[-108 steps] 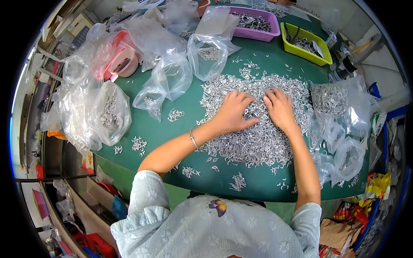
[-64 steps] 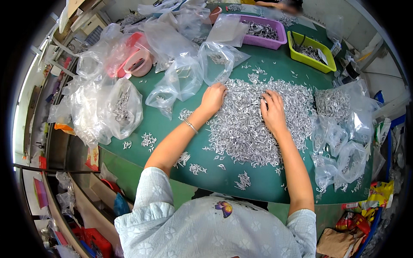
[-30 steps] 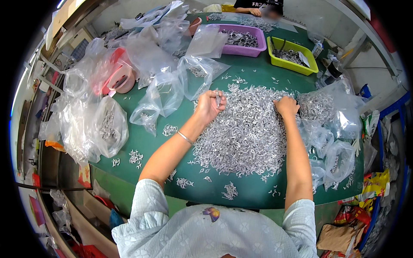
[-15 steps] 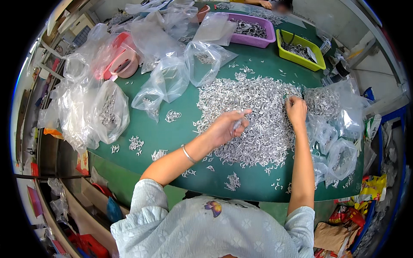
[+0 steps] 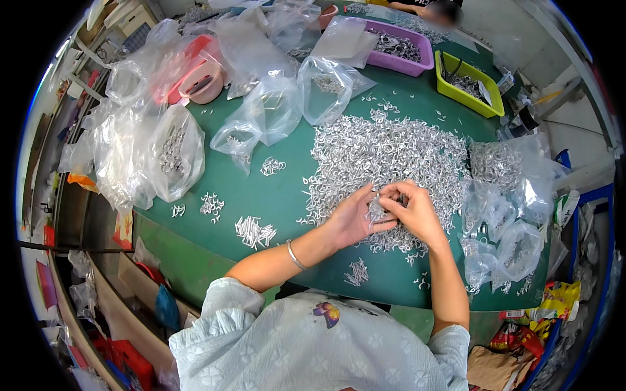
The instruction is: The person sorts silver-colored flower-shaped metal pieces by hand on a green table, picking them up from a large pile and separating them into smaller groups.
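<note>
Here, left hand [image 5: 347,220] palm up, thumb and fingers spread, small silvery pieces [image 5: 376,210] between them; right hand [image 5: 418,214] curled in close, fingertips at the pieces, whether pinching one I cannot tell. Both hands over near edge of a broad metal heap [image 5: 391,150] on green table [image 5: 241,189]. Slim rods [image 5: 254,232] left; clear bags [image 5: 521,244] right; purple tub [image 5: 399,66] beyond.

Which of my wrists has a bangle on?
The one by your left hand: a silvery bangle circles it, while the wrist by your right hand is bare.
</note>
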`<state>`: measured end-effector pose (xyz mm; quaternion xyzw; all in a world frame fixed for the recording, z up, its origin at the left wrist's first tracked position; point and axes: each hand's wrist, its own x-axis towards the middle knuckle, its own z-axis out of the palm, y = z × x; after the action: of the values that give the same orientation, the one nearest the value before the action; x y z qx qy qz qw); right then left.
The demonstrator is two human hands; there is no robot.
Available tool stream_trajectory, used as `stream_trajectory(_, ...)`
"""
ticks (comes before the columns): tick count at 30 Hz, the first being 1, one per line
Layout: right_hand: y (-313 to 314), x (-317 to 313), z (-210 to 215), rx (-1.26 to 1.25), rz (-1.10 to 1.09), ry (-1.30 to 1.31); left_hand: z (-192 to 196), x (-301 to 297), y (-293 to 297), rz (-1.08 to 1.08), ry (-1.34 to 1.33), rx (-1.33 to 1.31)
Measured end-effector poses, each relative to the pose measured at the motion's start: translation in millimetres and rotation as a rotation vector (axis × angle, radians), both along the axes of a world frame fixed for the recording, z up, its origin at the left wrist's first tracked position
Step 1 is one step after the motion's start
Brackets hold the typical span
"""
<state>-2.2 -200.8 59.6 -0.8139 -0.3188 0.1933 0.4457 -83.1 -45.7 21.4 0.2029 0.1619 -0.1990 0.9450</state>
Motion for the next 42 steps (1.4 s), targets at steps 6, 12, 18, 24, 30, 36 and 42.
stream_trajectory(6,5,13,-13,0.025,-0.196,-0.492,-11,-26,13,0.089,0.097,0.046)
stream_trajectory(12,74,37,-43,-0.029,-0.11,-0.947,2,-57,22,0.167,0.209,0.148)
stream_trajectory(18,79,42,-47,-0.234,-0.066,-0.935,-10,-77,17,0.269,0.086,0.081)
stream_trajectory(24,52,31,-47,0.064,-0.243,-0.731,-19,-92,10,0.273,0.068,0.057)
stream_trajectory(30,21,36,-36,0.077,-0.344,-0.86,-22,-94,-5,0.226,0.036,0.026)
stream_trajectory(36,6,44,-48,0.167,-0.4,-0.591,-24,-107,-12,0.209,0.008,-0.013)
stream_trajectory(42,-6,53,-43,0.625,-0.512,0.375,-23,-127,-11,0.25,0.008,-0.007)
